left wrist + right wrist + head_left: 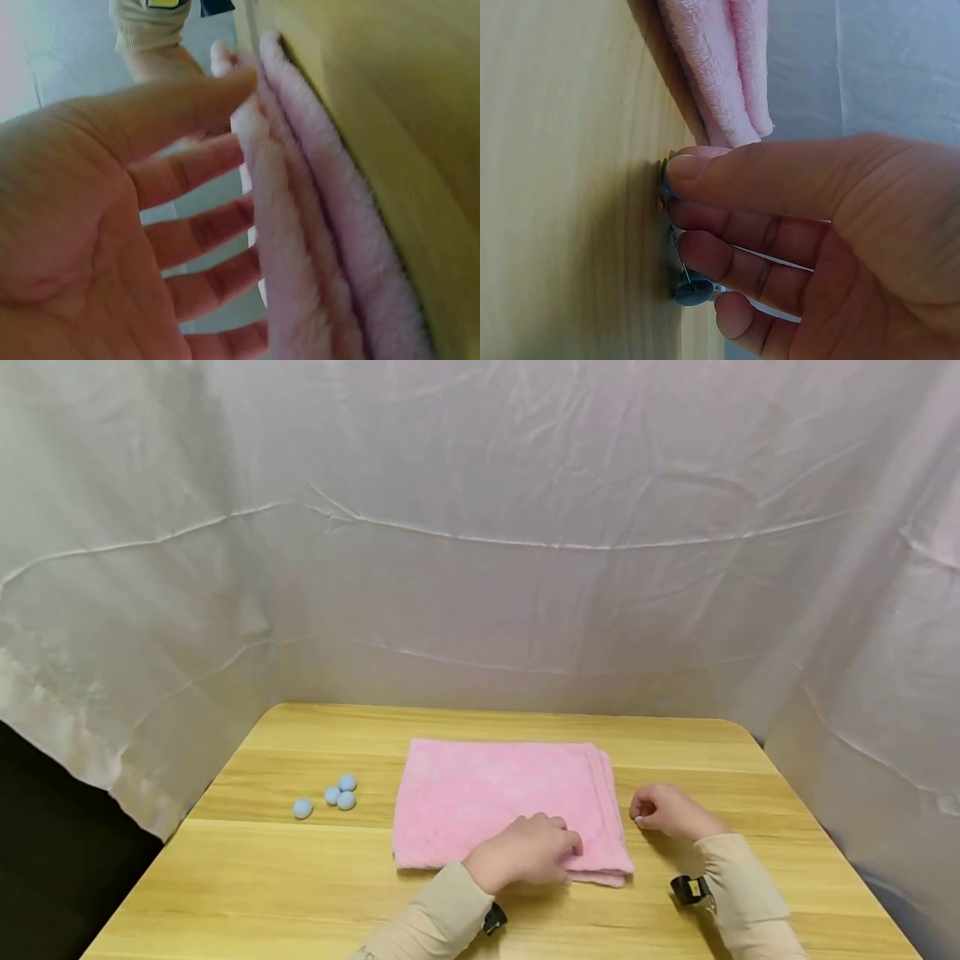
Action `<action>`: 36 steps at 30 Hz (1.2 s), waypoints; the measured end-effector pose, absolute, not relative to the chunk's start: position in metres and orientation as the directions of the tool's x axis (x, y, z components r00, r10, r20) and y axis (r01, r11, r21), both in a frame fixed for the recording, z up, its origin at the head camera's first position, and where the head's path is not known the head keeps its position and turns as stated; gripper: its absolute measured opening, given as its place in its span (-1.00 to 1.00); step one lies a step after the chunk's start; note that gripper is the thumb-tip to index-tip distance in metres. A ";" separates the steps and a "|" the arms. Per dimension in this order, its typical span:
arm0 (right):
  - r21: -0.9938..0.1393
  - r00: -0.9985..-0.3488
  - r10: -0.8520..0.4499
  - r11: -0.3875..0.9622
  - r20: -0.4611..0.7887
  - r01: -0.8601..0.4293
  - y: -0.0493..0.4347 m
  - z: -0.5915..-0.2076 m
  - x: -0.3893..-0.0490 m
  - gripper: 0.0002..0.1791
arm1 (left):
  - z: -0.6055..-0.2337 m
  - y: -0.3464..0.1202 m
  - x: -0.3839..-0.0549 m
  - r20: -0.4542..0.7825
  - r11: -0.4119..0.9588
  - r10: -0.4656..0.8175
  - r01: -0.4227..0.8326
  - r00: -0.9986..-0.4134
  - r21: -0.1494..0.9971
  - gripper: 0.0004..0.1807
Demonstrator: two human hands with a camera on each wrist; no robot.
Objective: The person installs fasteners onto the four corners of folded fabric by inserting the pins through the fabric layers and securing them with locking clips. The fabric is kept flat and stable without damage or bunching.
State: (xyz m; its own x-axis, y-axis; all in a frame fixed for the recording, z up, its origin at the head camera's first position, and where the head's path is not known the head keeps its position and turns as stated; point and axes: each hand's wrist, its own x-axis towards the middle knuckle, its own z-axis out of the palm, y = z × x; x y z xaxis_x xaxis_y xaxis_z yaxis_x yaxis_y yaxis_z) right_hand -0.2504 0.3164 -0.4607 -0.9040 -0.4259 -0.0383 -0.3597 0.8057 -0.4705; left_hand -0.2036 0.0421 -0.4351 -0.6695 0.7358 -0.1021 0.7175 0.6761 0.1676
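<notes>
Two hands work at the near edge of a wooden desk (675,752) in the head view. The left hand (528,852) lies knuckles up on the near right corner of a folded pink towel (487,793), its fingers bent down onto the cloth. The right hand (663,812) rests on the bare wood just to the right of the towel, fingers curled, with something small and pale at its fingertips. Four small blue balls (337,793) lie well to the left of both hands, beyond the towel's far side.

From the left wrist, the left hand (112,247) shows its palm, fingers (195,169) spread and fairly straight, their tips touching the stacked edge of the towel (315,255), which lies in several layers against the desk (405,112). It does not plainly grip the cloth.

From the right wrist, the right hand (810,247) has its fingers curled against the desk (562,180), the thumb (735,176) pressed to the wood. Between the fingertips sits a small blue-grey ball (692,290), held against the surface. The towel's folded end (720,67) lies just beyond the thumb.
</notes>
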 end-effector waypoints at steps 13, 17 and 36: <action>-0.479 -0.905 -0.423 0.801 -0.030 -0.359 0.312 -0.456 -0.250 -0.90 | -0.438 0.048 -0.196 0.027 0.724 0.680 0.677 -0.733 0.131 -0.94; -0.491 -0.904 -0.426 0.791 -0.017 -0.364 0.313 -0.454 -0.250 -0.93 | -0.438 0.049 -0.199 0.053 0.732 0.662 0.660 -0.748 0.167 -0.95; -0.498 -0.911 -0.332 0.763 0.245 -0.412 0.312 -0.426 -0.244 -0.97 | -0.423 0.017 -0.234 0.101 0.564 0.482 0.397 -0.870 0.724 -0.88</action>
State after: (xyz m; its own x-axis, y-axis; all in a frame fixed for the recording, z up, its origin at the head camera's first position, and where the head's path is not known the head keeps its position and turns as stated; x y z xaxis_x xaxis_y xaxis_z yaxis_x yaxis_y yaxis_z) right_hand -0.2437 0.3123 -0.4262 -0.9111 -0.3317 0.2447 -0.4116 0.7634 -0.4978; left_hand -0.2343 0.0165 -0.4231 -0.8704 0.4818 0.1013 0.3967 0.5644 0.7239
